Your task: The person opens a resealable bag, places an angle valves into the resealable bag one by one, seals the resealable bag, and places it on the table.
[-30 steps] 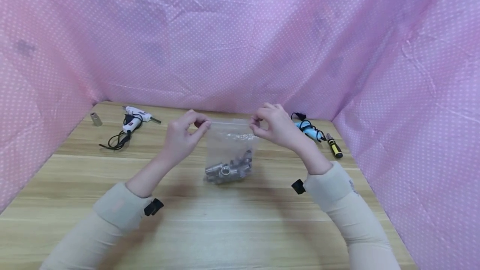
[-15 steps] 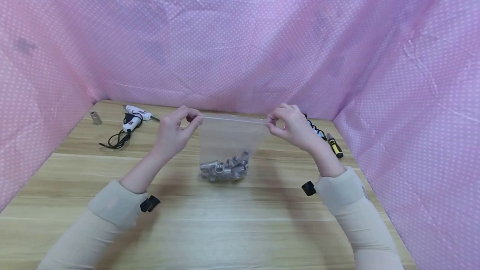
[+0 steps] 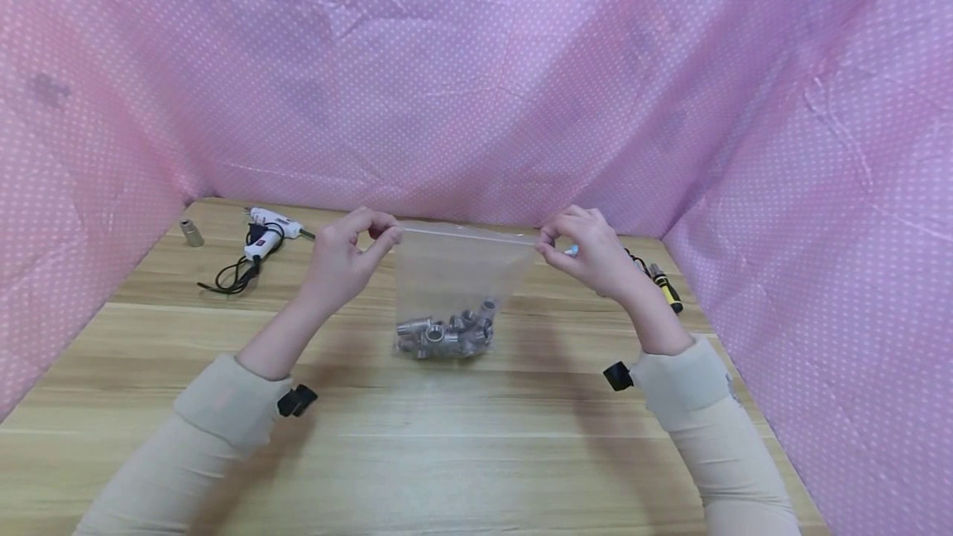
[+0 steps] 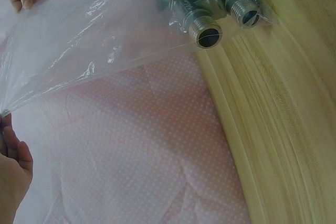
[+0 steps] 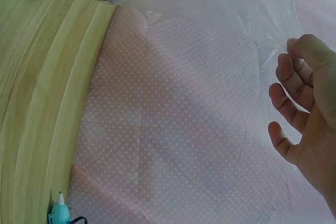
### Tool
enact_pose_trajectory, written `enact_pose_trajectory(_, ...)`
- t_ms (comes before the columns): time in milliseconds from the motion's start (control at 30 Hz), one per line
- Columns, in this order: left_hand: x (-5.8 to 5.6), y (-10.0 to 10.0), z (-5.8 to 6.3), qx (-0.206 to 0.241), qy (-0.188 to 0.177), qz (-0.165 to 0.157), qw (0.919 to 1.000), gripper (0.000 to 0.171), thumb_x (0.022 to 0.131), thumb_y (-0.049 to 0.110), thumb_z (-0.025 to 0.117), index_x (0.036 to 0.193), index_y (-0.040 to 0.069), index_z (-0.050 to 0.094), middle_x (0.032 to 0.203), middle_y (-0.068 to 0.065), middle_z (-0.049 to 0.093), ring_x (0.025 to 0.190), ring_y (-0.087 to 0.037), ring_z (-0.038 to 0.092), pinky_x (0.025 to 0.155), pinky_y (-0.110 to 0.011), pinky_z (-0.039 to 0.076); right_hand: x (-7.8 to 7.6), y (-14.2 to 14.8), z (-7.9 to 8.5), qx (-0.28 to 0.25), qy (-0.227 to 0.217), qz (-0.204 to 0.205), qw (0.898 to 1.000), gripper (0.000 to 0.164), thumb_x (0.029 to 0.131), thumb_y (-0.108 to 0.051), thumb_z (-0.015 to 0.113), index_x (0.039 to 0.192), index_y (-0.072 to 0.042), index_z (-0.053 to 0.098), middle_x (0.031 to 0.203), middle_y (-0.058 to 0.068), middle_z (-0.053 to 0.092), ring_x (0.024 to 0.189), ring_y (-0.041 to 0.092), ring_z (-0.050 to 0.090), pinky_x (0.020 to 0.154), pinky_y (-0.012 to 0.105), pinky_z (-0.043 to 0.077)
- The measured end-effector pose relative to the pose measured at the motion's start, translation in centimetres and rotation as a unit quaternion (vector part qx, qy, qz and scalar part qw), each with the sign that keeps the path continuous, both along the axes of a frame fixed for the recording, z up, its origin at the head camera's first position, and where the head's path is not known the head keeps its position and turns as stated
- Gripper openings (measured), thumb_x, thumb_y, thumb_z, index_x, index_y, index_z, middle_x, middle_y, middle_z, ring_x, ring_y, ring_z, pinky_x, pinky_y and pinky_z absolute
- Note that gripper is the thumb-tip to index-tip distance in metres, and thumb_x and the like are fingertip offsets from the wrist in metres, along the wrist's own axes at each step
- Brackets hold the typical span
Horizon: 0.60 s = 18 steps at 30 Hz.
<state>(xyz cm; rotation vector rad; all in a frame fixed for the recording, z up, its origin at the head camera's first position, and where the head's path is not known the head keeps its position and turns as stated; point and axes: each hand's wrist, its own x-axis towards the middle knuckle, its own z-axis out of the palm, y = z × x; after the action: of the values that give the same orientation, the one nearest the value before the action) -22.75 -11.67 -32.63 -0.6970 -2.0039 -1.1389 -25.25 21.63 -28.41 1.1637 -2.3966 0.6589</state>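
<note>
A clear zip bag [image 3: 462,271] hangs upright between my hands, its top edge stretched straight. Several threaded metal pipe fittings [image 3: 447,337] lie in its bottom; their round threaded ends [image 4: 205,32] show close up in the left wrist view. My left hand [image 3: 350,255] pinches the bag's upper left corner between thumb and forefinger. At the upper right corner, my right hand [image 3: 588,253] pinches the film the same way, and in the right wrist view its other fingers [image 5: 286,100] are spread loosely. Whether the bag's bottom touches the table cannot be told.
On the wooden table [image 3: 447,453], a white glue gun [image 3: 268,234] with a black cord and a small metal cylinder [image 3: 191,232] lie at back left. Behind my right hand are a light blue tool [image 5: 60,211] and a yellow-black screwdriver [image 3: 665,288]. Pink dotted cloth [image 3: 476,89] encloses the table.
My hands have moved apart, the left one leftward and the right one rightward. The bag's top has gone from slack to stretched, and the fittings have shifted slightly left.
</note>
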Motion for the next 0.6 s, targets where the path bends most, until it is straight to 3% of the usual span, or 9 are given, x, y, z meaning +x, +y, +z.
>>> enact_pose_trajectory(267, -0.1, -0.1, -0.1, 0.011, -0.016, 0.002, 0.9998, 0.005, 0.082, 0.001, 0.069, 0.085, 0.005, 0.070, 0.072, -0.001, 0.064, 0.067, -0.004, 0.048, 0.052, -0.016, 0.029, 0.0, 0.0, -0.3, -0.021, 0.012, 0.008, 1.000, 0.007, 0.080, -0.004, 0.071, 0.081, -0.006, 0.065, 0.080, 0.003, 0.065, 0.085, 0.019, 0.054, 0.084, 0.041, 0.037)
enact_pose_trajectory(333, -0.1, -0.3, -0.1, 0.020, -0.033, -0.004, 0.9992, 0.004, 0.084, 0.003, 0.068, 0.086, 0.005, 0.070, 0.073, -0.002, 0.065, 0.066, -0.003, 0.049, 0.053, -0.016, 0.031, 0.0, -0.1, -0.4, -0.030, 0.016, 0.012, 0.999, 0.006, 0.081, -0.004, 0.070, 0.083, -0.005, 0.064, 0.081, 0.005, 0.065, 0.086, 0.020, 0.055, 0.083, 0.042, 0.038)
enact_pose_trajectory(400, -0.2, -0.4, -0.5, 0.030, -0.073, -0.020, 0.9967, 0.006, 0.086, 0.007, 0.067, 0.091, 0.005, 0.070, 0.078, -0.004, 0.067, 0.069, -0.004, 0.052, 0.057, -0.015, 0.037, -0.1, -0.3, -0.5, -0.036, 0.019, 0.013, 0.999, 0.005, 0.082, -0.005, 0.069, 0.084, -0.005, 0.064, 0.083, 0.006, 0.066, 0.087, 0.022, 0.056, 0.083, 0.043, 0.039)
enact_pose_trajectory(467, -0.2, -0.6, -1.2, 0.048, -0.140, -0.055, 0.9875, 0.018, 0.087, 0.011, 0.067, 0.103, 0.005, 0.067, 0.090, -0.007, 0.069, 0.078, -0.008, 0.058, 0.067, -0.015, 0.046, -0.2, -0.4, -0.6, -0.044, 0.018, 0.008, 0.999, 0.005, 0.083, -0.006, 0.068, 0.085, -0.004, 0.064, 0.086, 0.007, 0.067, 0.088, 0.023, 0.057, 0.083, 0.044, 0.039)
enact_pose_trajectory(500, -0.2, -0.7, -1.8, 0.054, -0.181, -0.074, 0.9792, 0.026, 0.087, 0.013, 0.067, 0.111, 0.006, 0.064, 0.097, -0.008, 0.068, 0.084, -0.011, 0.060, 0.072, -0.018, 0.050, -0.2, -0.3, -0.6, -0.047, 0.016, 0.003, 0.999, 0.005, 0.083, -0.006, 0.068, 0.085, -0.005, 0.064, 0.087, 0.008, 0.067, 0.088, 0.023, 0.058, 0.083, 0.044, 0.039)
enact_pose_trajectory(600, 0.1, -0.7, -4.1, 0.056, -0.313, -0.122, 0.9402, 0.058, 0.083, 0.016, 0.070, 0.136, 0.012, 0.045, 0.124, -0.011, 0.058, 0.107, -0.023, 0.057, 0.091, -0.031, 0.050, -0.4, -0.2, -0.8, -0.058, 0.009, -0.013, 0.998, 0.006, 0.082, -0.006, 0.069, 0.086, -0.005, 0.064, 0.087, 0.008, 0.067, 0.087, 0.023, 0.059, 0.084, 0.043, 0.039)
